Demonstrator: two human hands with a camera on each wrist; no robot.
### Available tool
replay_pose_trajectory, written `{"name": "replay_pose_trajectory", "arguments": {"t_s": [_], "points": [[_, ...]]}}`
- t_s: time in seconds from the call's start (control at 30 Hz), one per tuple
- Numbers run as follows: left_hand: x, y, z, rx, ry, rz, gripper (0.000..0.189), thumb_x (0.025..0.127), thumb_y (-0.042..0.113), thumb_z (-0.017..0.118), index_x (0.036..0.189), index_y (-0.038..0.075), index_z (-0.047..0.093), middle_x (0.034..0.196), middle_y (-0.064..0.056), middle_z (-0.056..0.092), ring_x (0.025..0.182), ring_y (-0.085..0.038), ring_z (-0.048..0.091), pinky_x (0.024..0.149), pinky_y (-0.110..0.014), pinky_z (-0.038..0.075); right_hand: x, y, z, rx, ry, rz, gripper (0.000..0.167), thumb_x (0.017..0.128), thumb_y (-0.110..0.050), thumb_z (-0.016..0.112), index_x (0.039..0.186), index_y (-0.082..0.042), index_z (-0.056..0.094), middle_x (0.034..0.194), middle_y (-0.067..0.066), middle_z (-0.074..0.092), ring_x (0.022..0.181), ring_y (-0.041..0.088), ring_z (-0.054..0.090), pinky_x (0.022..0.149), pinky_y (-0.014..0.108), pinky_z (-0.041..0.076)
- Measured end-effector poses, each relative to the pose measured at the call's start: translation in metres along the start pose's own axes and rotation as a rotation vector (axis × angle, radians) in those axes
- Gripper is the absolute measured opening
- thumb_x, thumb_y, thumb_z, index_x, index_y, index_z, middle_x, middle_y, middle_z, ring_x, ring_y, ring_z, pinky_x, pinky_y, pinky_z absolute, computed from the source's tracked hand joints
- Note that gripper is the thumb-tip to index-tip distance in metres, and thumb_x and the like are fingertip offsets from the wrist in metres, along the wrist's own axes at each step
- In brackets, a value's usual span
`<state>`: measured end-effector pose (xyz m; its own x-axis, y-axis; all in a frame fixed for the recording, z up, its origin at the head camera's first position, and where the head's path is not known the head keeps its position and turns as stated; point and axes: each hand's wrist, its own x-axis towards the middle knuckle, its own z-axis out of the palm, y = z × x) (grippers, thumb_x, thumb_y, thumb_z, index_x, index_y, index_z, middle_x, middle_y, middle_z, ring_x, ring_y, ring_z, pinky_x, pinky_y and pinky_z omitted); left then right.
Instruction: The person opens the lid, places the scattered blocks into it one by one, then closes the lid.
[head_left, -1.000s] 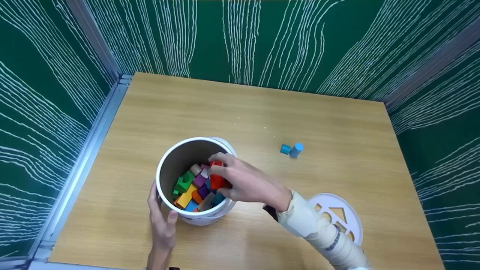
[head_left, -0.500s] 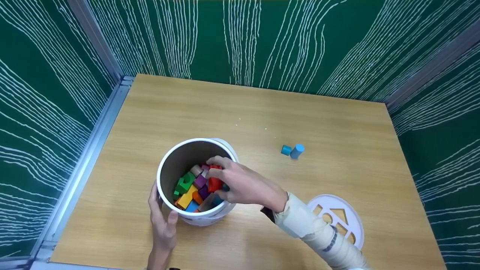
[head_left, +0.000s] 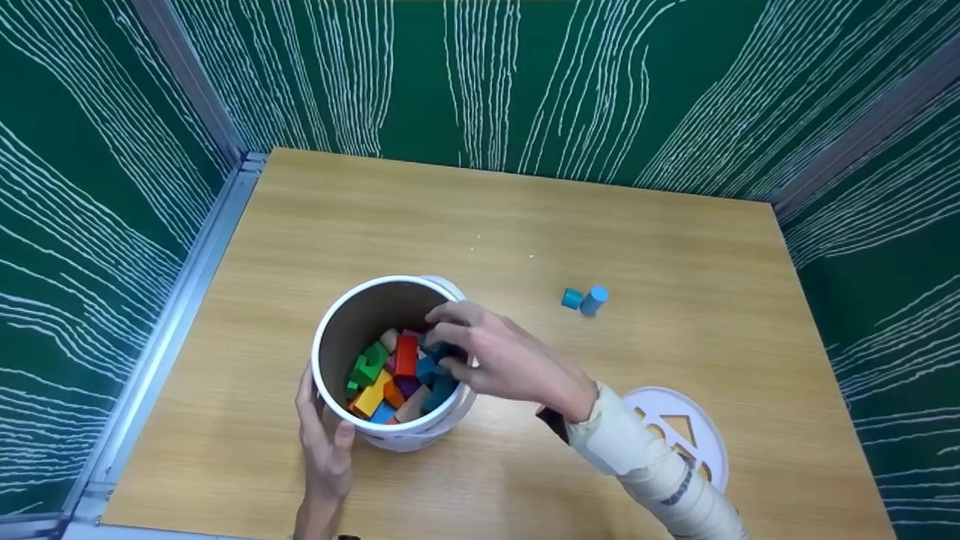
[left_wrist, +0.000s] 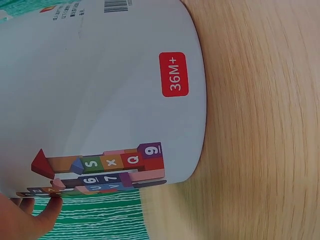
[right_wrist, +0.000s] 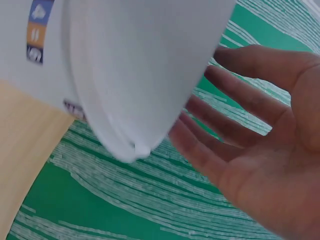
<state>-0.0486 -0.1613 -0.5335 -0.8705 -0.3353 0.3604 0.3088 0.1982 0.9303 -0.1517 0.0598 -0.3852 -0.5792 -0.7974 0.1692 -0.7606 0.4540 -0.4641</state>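
A white bucket [head_left: 397,439] of coloured toy blocks stands on the wooden table. My left hand [head_left: 326,457] rests against its outer left side, fingers along the wall and thumb near the front rim. In the left wrist view, fingertips touch the printed wall. My right hand [head_left: 495,352] reaches over the right rim, fingers spread and slightly bent, with nothing seen between them. A red block [head_left: 406,355] lies on the pile, left of the right fingertips. Around it are a green block [head_left: 369,365], a yellow block [head_left: 371,395] and blue blocks, partly hidden by the right hand.
Beyond the right hand, a light-blue cylinder [head_left: 594,301] stands beside a smaller teal block [head_left: 572,298]. A white lid with shaped holes [head_left: 709,427] lies at the right, partly under the right forearm. Green walls with white lines enclose the table.
The red block, earlier in the right hand, has moved left and now lies on the pile. The right hand has let it go and drawn slightly right. The left hand stays put.
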Motion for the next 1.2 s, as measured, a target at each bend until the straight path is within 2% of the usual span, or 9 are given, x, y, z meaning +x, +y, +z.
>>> {"name": "replay_pose_trajectory", "arguments": {"t_s": [0.2,0.37,0.57,0.73,0.83,0.97,1.07,1.2], "points": [[0.001,0.002,-0.001,0.005,0.01,-0.027,0.067,0.091,0.025,0.051,0.15,0.013,0.021,0.153,-0.005,0.026,0.136,-0.024,0.026,0.111,-0.03,0.025,-0.011,0.01,-0.016,-0.008,0.15,0.045,0.02,0.085,-0.012,0.068,0.106,-0.012,0.069,0.124,0.007,0.056,0.106,0.02,0.056,0.087,0.026,0.05],[0.001,0.004,0.0,0.009,0.014,-0.028,0.067,0.091,0.025,0.051,0.15,0.013,0.021,0.153,-0.006,0.026,0.135,-0.024,0.027,0.11,-0.028,0.025,-0.019,0.025,-0.023,-0.091,0.199,0.1,0.023,0.083,-0.011,0.07,0.105,-0.01,0.068,0.121,0.009,0.057,0.104,0.022,0.058,0.085,0.029,0.052],[0.0,0.005,0.0,0.007,0.01,-0.025,0.067,0.091,0.022,0.051,0.15,0.012,0.021,0.153,-0.006,0.026,0.135,-0.023,0.026,0.111,-0.029,0.024,-0.029,0.045,-0.022,-0.138,0.25,0.155,0.023,0.081,-0.009,0.072,0.104,-0.009,0.068,0.118,0.011,0.059,0.103,0.026,0.058,0.081,0.035,0.054],[0.0,0.003,0.0,-0.012,0.005,0.016,0.066,0.091,0.021,0.049,0.15,0.01,0.02,0.152,-0.008,0.026,0.136,-0.024,0.025,0.11,-0.029,0.023,-0.034,0.064,-0.018,-0.159,0.264,0.226,0.024,0.079,-0.007,0.073,0.102,-0.01,0.068,0.115,0.011,0.059,0.106,0.028,0.055,0.08,0.04,0.052],[0.001,0.003,0.0,-0.011,0.004,0.036,0.065,0.092,0.02,0.048,0.15,0.01,0.02,0.152,-0.009,0.026,0.135,-0.025,0.026,0.11,-0.027,0.023,-0.038,0.075,-0.017,-0.127,0.26,0.264,0.024,0.078,-0.005,0.072,0.101,-0.009,0.068,0.114,0.011,0.06,0.108,0.029,0.054,0.083,0.042,0.05],[0.0,0.003,0.0,-0.002,0.012,0.039,0.065,0.092,0.021,0.049,0.15,0.01,0.021,0.152,-0.009,0.026,0.135,-0.025,0.026,0.11,-0.026,0.024,-0.043,0.089,-0.016,-0.085,0.239,0.311,0.024,0.077,-0.004,0.072,0.101,-0.008,0.068,0.113,0.012,0.06,0.107,0.029,0.054,0.085,0.043,0.049],[0.0,0.003,0.001,-0.001,0.013,0.039,0.065,0.092,0.022,0.049,0.15,0.01,0.021,0.152,-0.009,0.026,0.135,-0.025,0.027,0.11,-0.026,0.024,-0.048,0.099,-0.015,-0.072,0.228,0.35,0.025,0.077,-0.003,0.072,0.101,-0.006,0.067,0.113,0.013,0.06,0.1,0.029,0.055,0.08,0.043,0.05],[0.0,0.003,0.002,-0.005,0.008,0.041,0.065,0.092,0.022,0.049,0.15,0.01,0.021,0.152,-0.009,0.026,0.135,-0.025,0.027,0.111,-0.026,0.024,-0.059,0.115,-0.013,-0.06,0.213,0.425,0.026,0.079,-0.005,0.072,0.104,-0.004,0.067,0.115,0.015,0.059,0.1,0.031,0.055,0.082,0.046,0.05]]}}
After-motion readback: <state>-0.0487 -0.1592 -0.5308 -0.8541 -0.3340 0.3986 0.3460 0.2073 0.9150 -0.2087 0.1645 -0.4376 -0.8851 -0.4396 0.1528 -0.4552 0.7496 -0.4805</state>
